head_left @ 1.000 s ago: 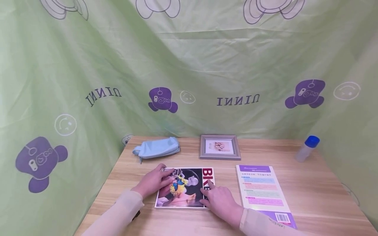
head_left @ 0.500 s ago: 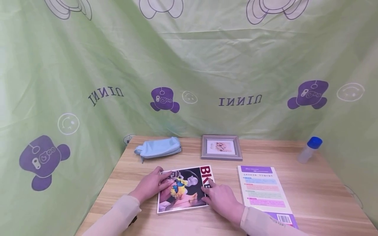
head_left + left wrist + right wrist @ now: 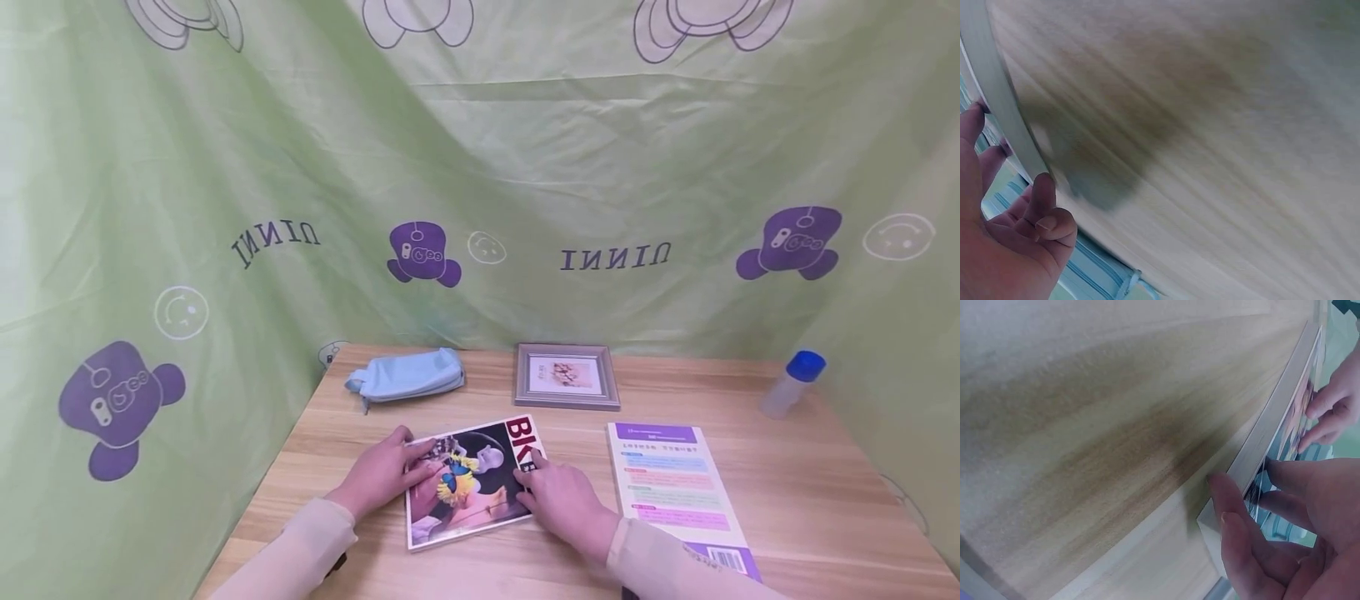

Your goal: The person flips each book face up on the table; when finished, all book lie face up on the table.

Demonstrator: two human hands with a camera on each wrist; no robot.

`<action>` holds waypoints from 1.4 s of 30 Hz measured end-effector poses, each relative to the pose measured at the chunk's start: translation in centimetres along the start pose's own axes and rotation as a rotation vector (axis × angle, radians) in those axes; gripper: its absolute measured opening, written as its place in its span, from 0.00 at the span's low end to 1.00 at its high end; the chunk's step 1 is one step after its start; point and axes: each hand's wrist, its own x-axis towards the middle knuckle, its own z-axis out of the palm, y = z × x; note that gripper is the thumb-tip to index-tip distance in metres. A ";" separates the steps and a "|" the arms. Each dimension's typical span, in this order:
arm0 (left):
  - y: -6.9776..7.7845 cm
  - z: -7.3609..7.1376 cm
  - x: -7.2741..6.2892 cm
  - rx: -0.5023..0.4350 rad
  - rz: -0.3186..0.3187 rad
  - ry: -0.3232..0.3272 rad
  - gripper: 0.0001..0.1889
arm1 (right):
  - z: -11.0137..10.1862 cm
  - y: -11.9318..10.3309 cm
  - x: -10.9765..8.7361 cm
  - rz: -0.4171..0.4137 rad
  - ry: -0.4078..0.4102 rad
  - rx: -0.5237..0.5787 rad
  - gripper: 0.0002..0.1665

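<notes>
A book (image 3: 487, 500) with a glossy picture cover and red letters lies on the wooden table, turned at a slant. My left hand (image 3: 378, 471) grips it by its left edge, two fingertips on the cover. In the left wrist view, other fingers of the left hand (image 3: 1016, 244) curl beside the book's pale edge (image 3: 1007, 106). At the lettered right side my right hand (image 3: 570, 504) holds the book. The right wrist view shows fingertips of the right hand (image 3: 1297, 531) on the cover and others curled against the thick page edge (image 3: 1272, 415).
Behind the book are a light blue pencil case (image 3: 408, 375) and a grey picture frame (image 3: 567, 406). To the right lies a white and purple book (image 3: 671, 492). A bottle with a blue cap (image 3: 793, 383) stands at the far right. A green curtain (image 3: 480, 167) hangs behind the table (image 3: 315, 450).
The book has turned counterclockwise under both hands, its right end swinging away from me and its near left corner coming closer. The head view has shifted slightly left.
</notes>
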 end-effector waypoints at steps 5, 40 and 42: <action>-0.1 -0.1 -0.6 0.029 0.011 0.018 0.28 | 0.1 0.2 0.3 -0.017 0.009 0.008 0.18; -0.1 0.4 -3.5 0.096 0.085 0.042 0.32 | 0.6 1.7 2.4 -0.103 0.067 -0.020 0.16; 0.1 0.4 -3.7 0.090 0.088 0.039 0.33 | 0.6 1.8 2.5 -0.106 0.070 -0.023 0.16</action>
